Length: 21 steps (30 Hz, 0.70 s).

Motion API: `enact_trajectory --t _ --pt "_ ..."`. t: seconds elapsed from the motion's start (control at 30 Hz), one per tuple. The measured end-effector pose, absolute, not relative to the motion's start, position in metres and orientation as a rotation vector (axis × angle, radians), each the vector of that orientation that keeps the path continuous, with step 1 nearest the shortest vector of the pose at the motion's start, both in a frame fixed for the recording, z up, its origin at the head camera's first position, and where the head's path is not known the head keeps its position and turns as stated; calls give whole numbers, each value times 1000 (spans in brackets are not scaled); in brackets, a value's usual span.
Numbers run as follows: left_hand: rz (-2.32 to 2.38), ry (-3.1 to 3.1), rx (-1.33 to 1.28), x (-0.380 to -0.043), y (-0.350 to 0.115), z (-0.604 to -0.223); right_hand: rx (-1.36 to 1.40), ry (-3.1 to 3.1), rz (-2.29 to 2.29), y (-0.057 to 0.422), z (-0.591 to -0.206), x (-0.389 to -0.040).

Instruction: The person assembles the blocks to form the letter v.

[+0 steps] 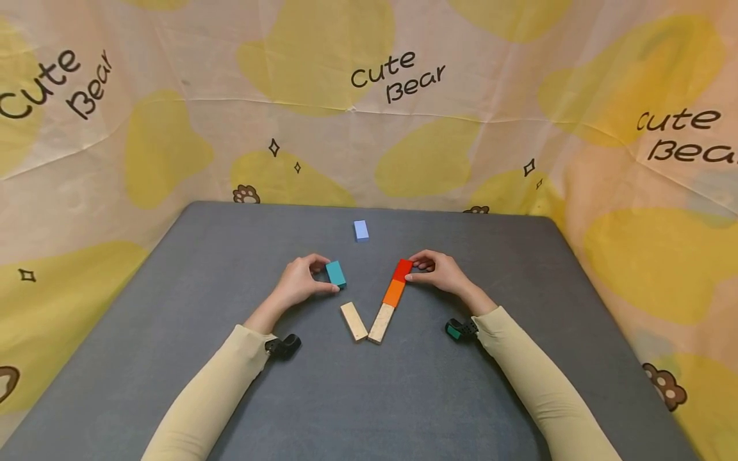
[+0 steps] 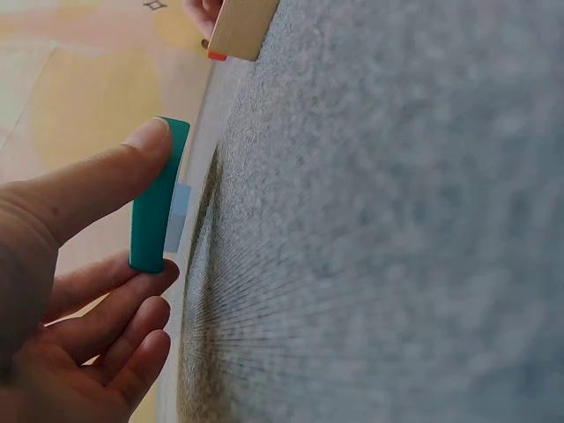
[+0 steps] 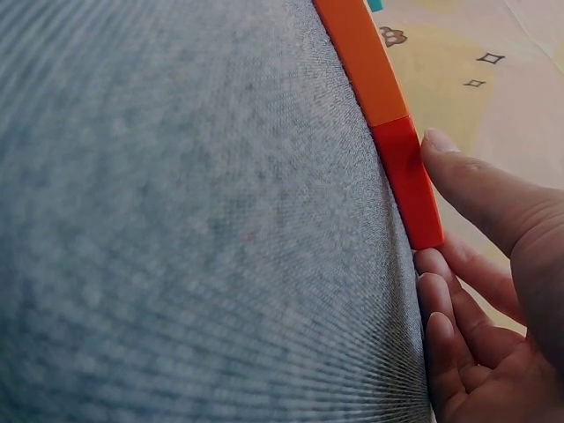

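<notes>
My left hand [image 1: 298,280] pinches a teal block [image 1: 336,274] between thumb and fingertips. In the left wrist view that teal block [image 2: 159,198] is held by its two ends, close over the table. My right hand [image 1: 441,272] holds a red block [image 1: 402,270], thumb at its side and a fingertip at its far end. The red block lies end to end with an orange block [image 1: 394,293] and a plain wooden block [image 1: 381,323], forming a slanted row. A second wooden block [image 1: 353,322] leans the other way, its near end close to the row's foot, like a V.
A light blue block [image 1: 360,231] lies toward the back of the grey table [image 1: 357,410]. Behind the table hangs a printed pink and yellow cloth [image 1: 323,83]. Dark wrist cameras [image 1: 284,346] are strapped below both hands.
</notes>
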<state>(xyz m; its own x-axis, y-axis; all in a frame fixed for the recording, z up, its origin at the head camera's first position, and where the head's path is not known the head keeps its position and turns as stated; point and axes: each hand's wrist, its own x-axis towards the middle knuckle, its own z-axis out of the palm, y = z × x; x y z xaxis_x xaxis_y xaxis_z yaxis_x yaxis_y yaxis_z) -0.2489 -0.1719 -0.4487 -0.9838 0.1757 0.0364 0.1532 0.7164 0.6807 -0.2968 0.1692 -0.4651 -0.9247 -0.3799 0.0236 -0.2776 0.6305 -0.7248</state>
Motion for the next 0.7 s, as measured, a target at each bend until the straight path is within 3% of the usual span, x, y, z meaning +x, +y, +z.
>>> enact_trajectory --t 0.7 --pt "1132 2882 325 -233 -167 -449 -554 2717 -1168 170 -466 -297"
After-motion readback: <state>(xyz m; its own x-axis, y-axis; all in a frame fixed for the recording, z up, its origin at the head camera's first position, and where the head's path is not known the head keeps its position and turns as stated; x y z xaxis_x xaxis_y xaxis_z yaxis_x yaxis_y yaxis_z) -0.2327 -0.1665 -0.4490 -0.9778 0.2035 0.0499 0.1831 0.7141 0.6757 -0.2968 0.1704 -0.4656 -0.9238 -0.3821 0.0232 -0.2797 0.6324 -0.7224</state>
